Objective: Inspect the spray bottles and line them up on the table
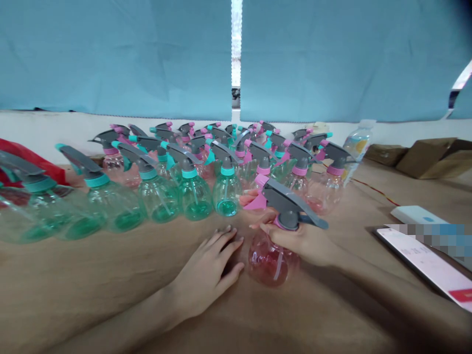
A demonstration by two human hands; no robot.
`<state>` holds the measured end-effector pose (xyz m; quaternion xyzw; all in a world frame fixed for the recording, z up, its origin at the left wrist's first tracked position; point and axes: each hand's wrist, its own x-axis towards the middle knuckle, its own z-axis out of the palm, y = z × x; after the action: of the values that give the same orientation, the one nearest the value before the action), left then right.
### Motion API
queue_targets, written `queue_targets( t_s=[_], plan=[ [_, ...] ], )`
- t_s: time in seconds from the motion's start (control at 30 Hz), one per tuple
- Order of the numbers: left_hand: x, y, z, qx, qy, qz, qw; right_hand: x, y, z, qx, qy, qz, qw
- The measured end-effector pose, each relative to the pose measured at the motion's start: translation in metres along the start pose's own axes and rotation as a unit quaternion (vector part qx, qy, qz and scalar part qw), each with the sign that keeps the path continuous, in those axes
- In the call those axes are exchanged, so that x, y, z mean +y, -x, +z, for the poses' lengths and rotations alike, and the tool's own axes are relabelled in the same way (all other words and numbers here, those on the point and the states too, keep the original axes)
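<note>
just right of the frame's centre, the right hand [306,242] is wrapped around the neck of a clear pink plastic spray bottle [268,263] with a grey trigger head and pink nozzle; fingers curl closed under the trigger, and the bottle stands on the brown paper-covered table [110,295]. the left hand [208,275] lies flat and open on the table, just left of that bottle, fingers spread, holding nothing. behind both hands, across the middle of the frame, stands a crowd of clear green and pink spray bottles [191,191] with grey triggers. at the lower right lies a white card [424,263]; at the upper right, brown cardboard boxes [427,157]. blue curtains [110,54] fill the top.
</note>
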<state>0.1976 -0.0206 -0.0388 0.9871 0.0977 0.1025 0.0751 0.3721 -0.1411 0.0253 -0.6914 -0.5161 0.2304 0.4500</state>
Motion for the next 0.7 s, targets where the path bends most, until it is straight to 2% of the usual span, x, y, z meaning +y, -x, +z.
queue_targets(
  t_s=[0.3, 0.47, 0.63, 0.7],
  plan=[
    [0.001, -0.001, -0.001, -0.012, -0.005, -0.008, 1.0, 0.004, 0.001, 0.003, 0.01, -0.04, -0.007, 0.999],
    [0.002, -0.001, -0.002, -0.014, -0.007, -0.009, 1.0, 0.0, -0.001, -0.001, -0.004, -0.046, -0.02, 0.999],
    [0.001, -0.001, -0.002, -0.018, -0.012, -0.009, 1.0, -0.008, 0.0, -0.004, 0.035, -0.067, -0.083, 0.994],
    [0.001, -0.001, -0.002, -0.02, -0.011, -0.008, 1.0, -0.008, 0.0, -0.005, 0.043, -0.058, -0.081, 0.994]
  ],
)
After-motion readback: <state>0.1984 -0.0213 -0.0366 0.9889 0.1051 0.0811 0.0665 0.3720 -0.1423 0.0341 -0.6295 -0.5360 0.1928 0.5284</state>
